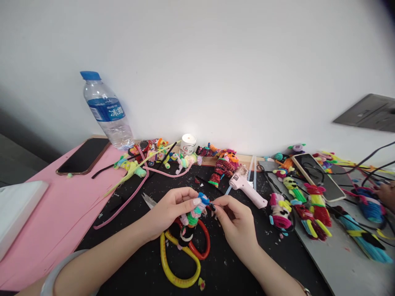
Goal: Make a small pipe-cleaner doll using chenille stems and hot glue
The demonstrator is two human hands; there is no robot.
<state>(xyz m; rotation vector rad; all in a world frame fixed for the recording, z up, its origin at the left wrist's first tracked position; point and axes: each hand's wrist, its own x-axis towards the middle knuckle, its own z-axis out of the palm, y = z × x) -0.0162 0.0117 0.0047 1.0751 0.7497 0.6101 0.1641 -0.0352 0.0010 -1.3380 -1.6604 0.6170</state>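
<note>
My left hand (pixel 174 211) is closed around a small pipe-cleaner doll (pixel 193 218) with a blue top, green middle and black lower part. Beside the doll's blue top, my right hand (pixel 237 222) pinches a small black piece (pixel 212 207), partly hidden by the fingertips. Whether that piece touches the doll, I cannot tell. Under the doll lie scissors (pixel 180 281) with one yellow and one red handle; their blade tip shows left of my left hand. A pale pink glue gun (pixel 248 190) rests beyond my right hand.
A water bottle (pixel 106 111) leans on the wall, near a dark phone (pixel 83 156) on pink board. Pipe cleaners (pixel 132 201), a white paper cup (pixel 188 144) and several fuzzy dolls line the back. At right are more dolls (pixel 317 203), another phone (pixel 317 176), cables and another person's hand (pixel 385 195).
</note>
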